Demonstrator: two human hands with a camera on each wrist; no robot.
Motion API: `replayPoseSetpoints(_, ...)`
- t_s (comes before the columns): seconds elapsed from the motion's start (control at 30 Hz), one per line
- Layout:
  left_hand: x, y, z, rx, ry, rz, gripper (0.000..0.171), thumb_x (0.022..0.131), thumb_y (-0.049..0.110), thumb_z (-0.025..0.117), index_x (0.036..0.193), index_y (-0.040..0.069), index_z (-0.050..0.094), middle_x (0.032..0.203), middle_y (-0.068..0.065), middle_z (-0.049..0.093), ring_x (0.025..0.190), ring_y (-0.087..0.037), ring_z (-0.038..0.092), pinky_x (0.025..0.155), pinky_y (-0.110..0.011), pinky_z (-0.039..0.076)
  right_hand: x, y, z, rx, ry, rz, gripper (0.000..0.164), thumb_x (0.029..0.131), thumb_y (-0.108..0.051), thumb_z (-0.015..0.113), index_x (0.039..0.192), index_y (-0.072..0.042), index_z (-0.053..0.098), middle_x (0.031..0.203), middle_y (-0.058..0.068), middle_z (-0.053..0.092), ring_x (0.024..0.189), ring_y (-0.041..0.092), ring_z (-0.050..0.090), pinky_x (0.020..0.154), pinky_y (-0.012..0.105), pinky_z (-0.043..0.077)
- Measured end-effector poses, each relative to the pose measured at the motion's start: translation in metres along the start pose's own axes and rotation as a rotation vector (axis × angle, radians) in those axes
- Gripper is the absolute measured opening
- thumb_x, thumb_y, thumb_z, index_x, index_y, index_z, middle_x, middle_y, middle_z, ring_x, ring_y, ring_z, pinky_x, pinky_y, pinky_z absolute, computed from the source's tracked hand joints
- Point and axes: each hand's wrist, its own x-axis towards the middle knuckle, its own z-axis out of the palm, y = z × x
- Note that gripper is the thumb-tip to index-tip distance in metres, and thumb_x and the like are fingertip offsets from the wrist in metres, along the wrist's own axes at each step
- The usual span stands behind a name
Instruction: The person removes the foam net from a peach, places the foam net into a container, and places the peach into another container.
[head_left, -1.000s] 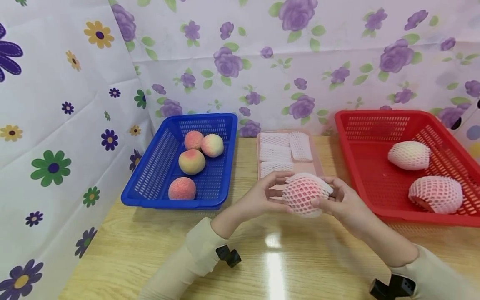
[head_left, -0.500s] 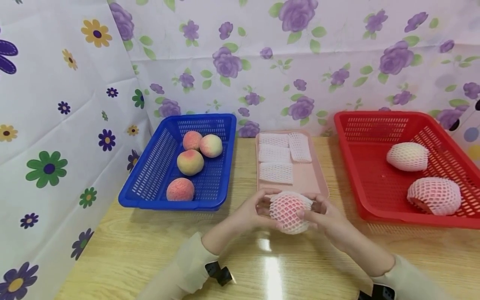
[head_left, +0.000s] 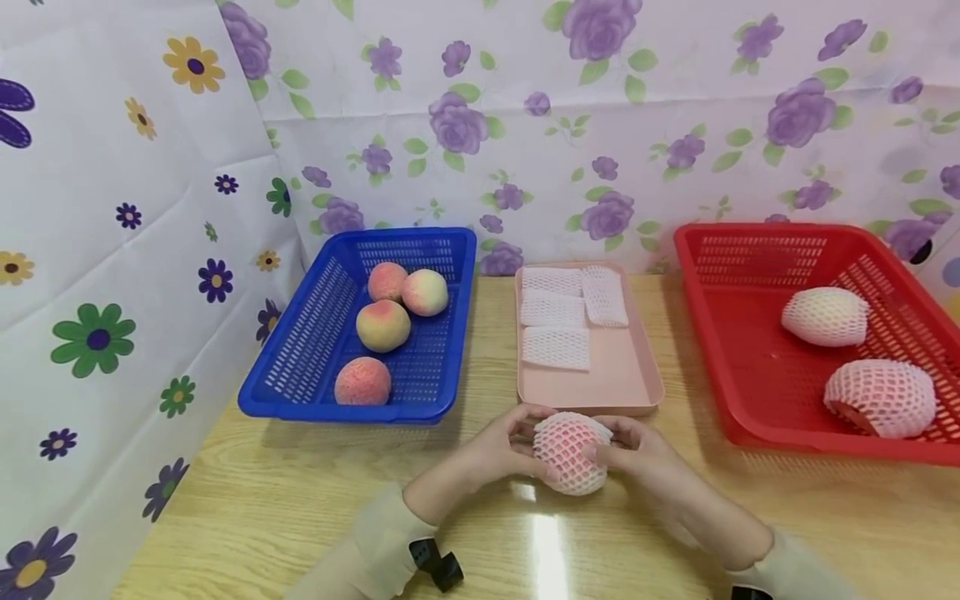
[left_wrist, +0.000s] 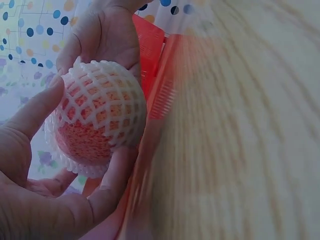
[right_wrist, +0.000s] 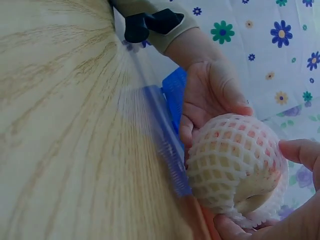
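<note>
A peach in a white foam net [head_left: 572, 454] is between my two hands, over the table in front of the pink tray. My left hand [head_left: 501, 452] grips its left side, thumb and fingers curled round the net. From the right, my right hand [head_left: 654, 462] holds it with the thumb on the near face. Bare red peach skin shows through the net's open end [left_wrist: 85, 142] in the left wrist view. At the other end, the right wrist view shows pale skin and the peach's crease [right_wrist: 257, 187].
A blue basket [head_left: 258, 406] at the left holds several bare peaches [head_left: 383, 326]. The pink tray [head_left: 615, 379] behind my hands bears several flat foam nets [head_left: 556, 347]. At the right, a red basket [head_left: 720, 367] contains two netted peaches [head_left: 881, 398].
Both hands have come down and toward me with the netted peach, slightly to the left. The tray's front part, hidden before, is now visible.
</note>
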Motion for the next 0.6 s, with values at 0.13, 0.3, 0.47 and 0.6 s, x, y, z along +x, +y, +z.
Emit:
replayPoseSetpoints(0.13,0.0006,-0.0057,0.0012,0.038,-0.025,0.012,0.066,0.074,-0.004,0.076,0.133,0.007,0.047,0.113,-0.014,0.054,0.096,-0.020,0.064,0.086,-0.030,0.055,-0.0006,0.0080,-0.0002,0.014,0.002,0.026,0.061,0.088,-0.018,0.065,0.135,0.010,0.038,0.111,0.005,0.059,0.099,0.011,0.055,0.086,0.021,0.048)
replayPoseSetpoints(0.3,-0.0010,-0.0045,0.0007,0.209,-0.009,0.061,0.067,0.074,0.005,0.080,0.133,0.010,0.049,0.114,-0.010,0.056,0.099,-0.020,0.062,0.084,-0.027,0.055,-0.0018,0.0091,-0.0021,-0.033,0.031,-0.012,0.060,0.086,-0.017,0.069,0.135,0.004,0.041,0.118,0.008,0.057,0.106,0.017,0.054,0.093,0.027,0.045)
replayPoseSetpoints(0.47,-0.0014,-0.0013,0.0017,0.245,0.011,0.083,0.069,0.074,0.008,0.081,0.135,0.008,0.048,0.121,-0.012,0.056,0.110,-0.026,0.059,0.090,-0.027,0.053,-0.0030,0.0055,-0.0035,-0.094,0.042,-0.097,0.059,0.085,-0.015,0.070,0.135,0.000,0.044,0.131,0.017,0.051,0.114,0.021,0.050,0.097,0.026,0.042)
replayPoseSetpoints(0.6,-0.0019,-0.0017,0.0025,0.243,0.023,0.103,0.068,0.074,0.008,0.080,0.135,0.008,0.048,0.125,-0.013,0.056,0.115,-0.029,0.057,0.096,-0.033,0.051,-0.0036,0.0056,-0.0041,-0.153,-0.013,-0.252,0.052,0.087,-0.010,0.068,0.132,0.004,0.046,0.132,0.023,0.050,0.113,0.018,0.054,0.094,0.021,0.047)
